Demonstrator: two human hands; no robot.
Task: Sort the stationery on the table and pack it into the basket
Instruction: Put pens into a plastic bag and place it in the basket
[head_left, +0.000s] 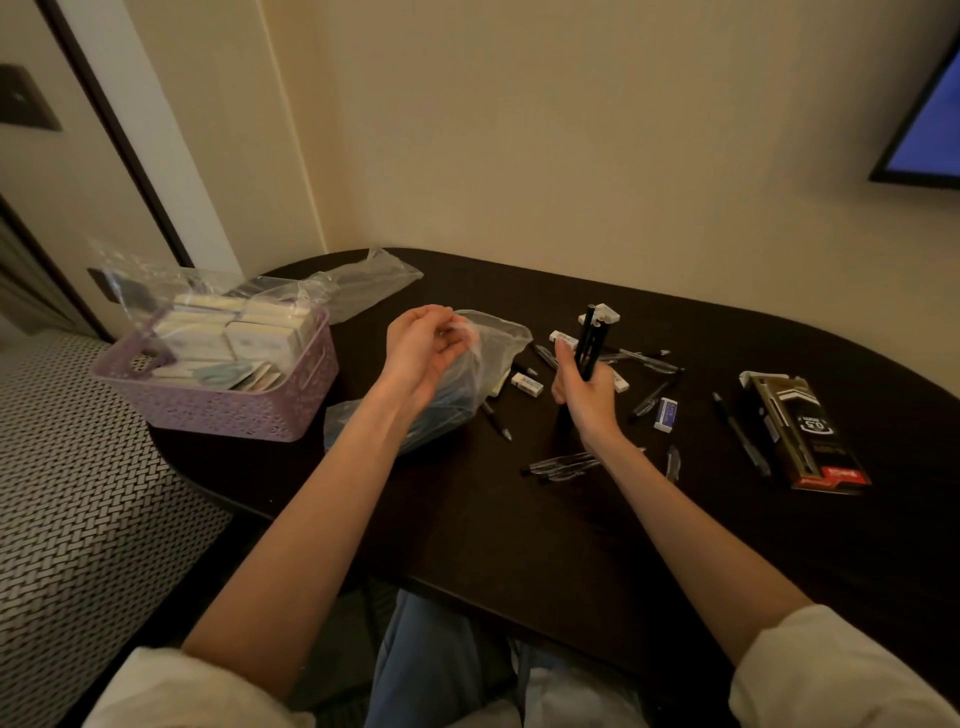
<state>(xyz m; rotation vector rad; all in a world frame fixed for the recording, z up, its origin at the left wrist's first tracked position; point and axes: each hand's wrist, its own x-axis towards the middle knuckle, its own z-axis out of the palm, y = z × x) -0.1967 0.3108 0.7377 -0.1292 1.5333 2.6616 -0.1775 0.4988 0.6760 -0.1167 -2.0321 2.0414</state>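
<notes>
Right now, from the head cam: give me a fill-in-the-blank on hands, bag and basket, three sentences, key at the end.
1. The right hand grips a bundle of black ____ upright.
2. The left hand pinches the rim of a clear ____ bag.
3. The woven-pattern plastic basket at the table's left end is ____ in colour.

Missing words: pens; plastic; purple

Basket on table at far left edge, boxes inside. Plastic bag right of basket, centre. Loose pens and erasers right of bag. Pen carton lies furthest right, single pen just left of it
</notes>
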